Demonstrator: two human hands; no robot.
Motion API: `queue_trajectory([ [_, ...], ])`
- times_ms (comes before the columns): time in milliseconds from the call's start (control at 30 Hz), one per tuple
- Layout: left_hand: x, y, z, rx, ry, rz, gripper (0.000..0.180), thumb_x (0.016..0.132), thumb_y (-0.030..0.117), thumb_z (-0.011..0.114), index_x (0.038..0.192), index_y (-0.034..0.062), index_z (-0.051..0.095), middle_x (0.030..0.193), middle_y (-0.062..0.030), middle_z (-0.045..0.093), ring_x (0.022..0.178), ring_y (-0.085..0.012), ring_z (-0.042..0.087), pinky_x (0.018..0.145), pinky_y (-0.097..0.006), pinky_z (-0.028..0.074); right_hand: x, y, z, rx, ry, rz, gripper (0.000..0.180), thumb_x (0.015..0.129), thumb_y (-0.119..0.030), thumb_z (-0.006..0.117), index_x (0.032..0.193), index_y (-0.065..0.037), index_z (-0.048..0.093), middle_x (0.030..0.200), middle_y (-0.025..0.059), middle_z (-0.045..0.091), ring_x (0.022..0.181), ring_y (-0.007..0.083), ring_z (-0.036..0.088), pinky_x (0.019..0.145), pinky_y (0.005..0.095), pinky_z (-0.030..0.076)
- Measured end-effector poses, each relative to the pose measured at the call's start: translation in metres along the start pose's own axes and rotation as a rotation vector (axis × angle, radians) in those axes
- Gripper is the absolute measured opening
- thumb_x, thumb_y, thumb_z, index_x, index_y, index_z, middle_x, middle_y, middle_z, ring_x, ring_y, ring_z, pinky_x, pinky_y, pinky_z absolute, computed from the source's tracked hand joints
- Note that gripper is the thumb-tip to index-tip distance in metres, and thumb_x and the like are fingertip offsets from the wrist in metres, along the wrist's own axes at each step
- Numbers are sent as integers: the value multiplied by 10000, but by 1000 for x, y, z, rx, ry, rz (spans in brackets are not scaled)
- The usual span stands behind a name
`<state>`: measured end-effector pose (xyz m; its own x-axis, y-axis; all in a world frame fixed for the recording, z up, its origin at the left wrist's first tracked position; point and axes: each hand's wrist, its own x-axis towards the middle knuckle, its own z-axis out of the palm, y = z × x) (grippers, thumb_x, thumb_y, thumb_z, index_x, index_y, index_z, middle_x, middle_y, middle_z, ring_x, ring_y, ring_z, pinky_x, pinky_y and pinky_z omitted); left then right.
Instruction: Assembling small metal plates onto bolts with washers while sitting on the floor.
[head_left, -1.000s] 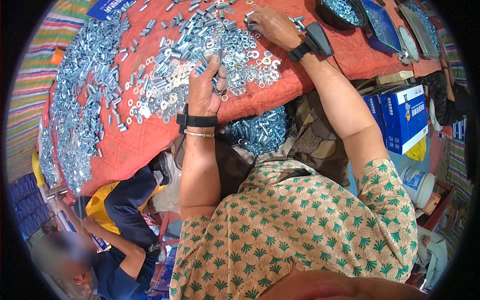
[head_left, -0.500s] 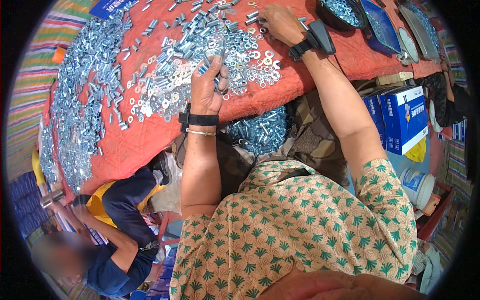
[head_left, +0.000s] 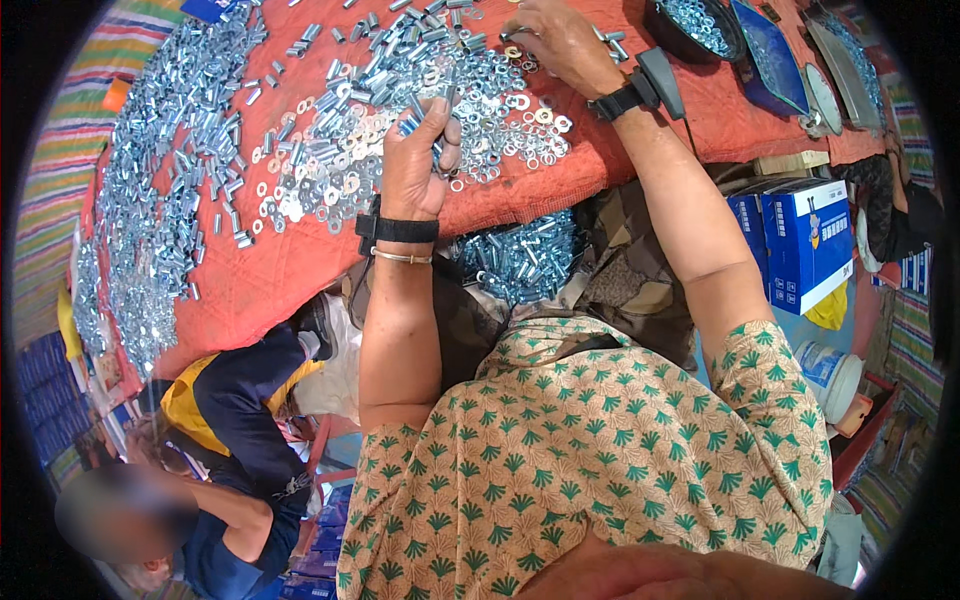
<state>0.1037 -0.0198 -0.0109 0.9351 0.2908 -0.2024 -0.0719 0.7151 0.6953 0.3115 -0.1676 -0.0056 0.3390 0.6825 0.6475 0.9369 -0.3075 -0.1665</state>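
Note:
My left hand (head_left: 418, 160) is raised over the red cloth (head_left: 280, 270) and grips a small bunch of silvery metal sleeves (head_left: 425, 112). My right hand (head_left: 556, 42) reaches farther out and rests fingers-down on a scatter of flat washers (head_left: 500, 125), pinching among them; what it holds I cannot tell. Both wrists carry black bands. A heap of finished silvery pieces (head_left: 520, 258) lies in my lap below the table edge.
A long pile of metal sleeves (head_left: 150, 190) covers the cloth's left side. Dark bowls and trays with parts (head_left: 700, 22) stand at the far right. Blue and white boxes (head_left: 800, 235) sit to my right. Another person (head_left: 220, 440) crouches at lower left.
My left hand has lifted slightly with its bunch of sleeves. My right hand has shifted a little among the washers. The person at lower left has moved.

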Motion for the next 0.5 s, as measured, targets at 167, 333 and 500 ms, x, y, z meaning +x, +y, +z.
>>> queue_trajectory([
  [167, 0, 1, 1, 17, -11, 5, 166, 876, 167, 676, 943, 46, 584, 661, -38, 580, 469, -93, 456, 418, -210, 337, -1, -17, 15, 134, -214, 23, 156, 804, -143, 637, 923, -45, 659, 877, 135, 640, 844, 319, 617, 746, 408, 489],
  [333, -1, 2, 2, 12, 2, 3, 150, 879, 157, 670, 931, 52, 577, 664, -40, 578, 468, -96, 454, 418, -214, 337, -5, -19, 16, 147, -294, 148, 176, 798, -121, 662, 941, -23, 635, 874, 135, 642, 820, 324, 616, 735, 385, 498],
  [500, -1, 1, 3, 25, -1, 10, 158, 880, 157, 668, 951, 38, 592, 658, -36, 572, 463, -92, 448, 411, -209, 330, 1, -34, -5, 574, -296, 464, 164, 838, -124, 681, 956, -15, 651, 868, 52, 667, 812, 150, 643, 700, 272, 502],
])
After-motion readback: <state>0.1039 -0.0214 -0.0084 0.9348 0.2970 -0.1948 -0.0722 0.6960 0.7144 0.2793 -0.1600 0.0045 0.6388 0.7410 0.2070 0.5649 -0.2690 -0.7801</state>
